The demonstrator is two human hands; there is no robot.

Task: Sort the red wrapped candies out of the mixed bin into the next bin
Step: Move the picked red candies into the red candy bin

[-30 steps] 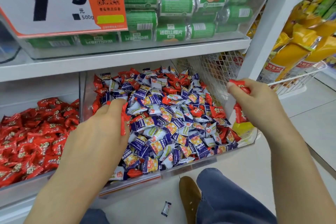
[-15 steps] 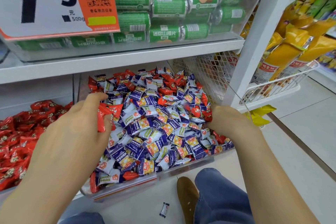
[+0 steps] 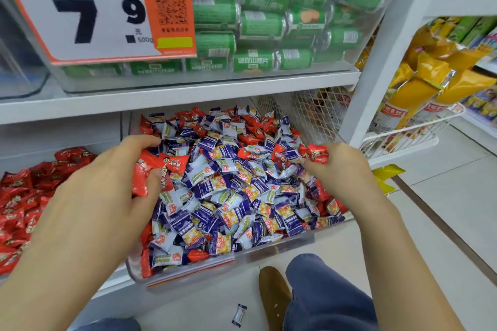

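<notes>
- Head view: we see 2 hands working in the mixed bin (image 3: 269, 252), a clear tray heaped with purple-and-white candies (image 3: 228, 196) and red wrapped candies (image 3: 252, 138) scattered among them, too many of either to count.
- The left hand (image 3: 99, 196) is at the bin's left edge, fingers curled round a bunch of red candies (image 3: 158, 169); at least 3 red wrappers show between thumb and fingers, and the exact count is hidden by the hand.
- The right hand (image 3: 338, 172) is over the bin's right side, fingertips pinching a small cluster of red pieces (image 3: 317, 154); we make out about 2, and cannot tell more.
- Just left of the mixed bin sits 1 next bin (image 3: 29, 196), filled only with red candies, touching the left forearm's side of the frame.
- On the shelf above stands 1 clear box of green cylindrical packs (image 3: 258, 24), stacked in several rows, with 1 price card (image 3: 88, 11) in front reading 7 and 9.
- Right of the mixed bin is 1 white wire basket (image 3: 398, 140) holding yellow snack bags (image 3: 430, 80).
- On the floor lie 1 loose candy (image 3: 239, 315) and 1 yellow wrapper (image 3: 387, 177).
- Below, we see 1 brown shoe (image 3: 274, 295) beside 1 blue trouser leg (image 3: 328, 295).
</notes>
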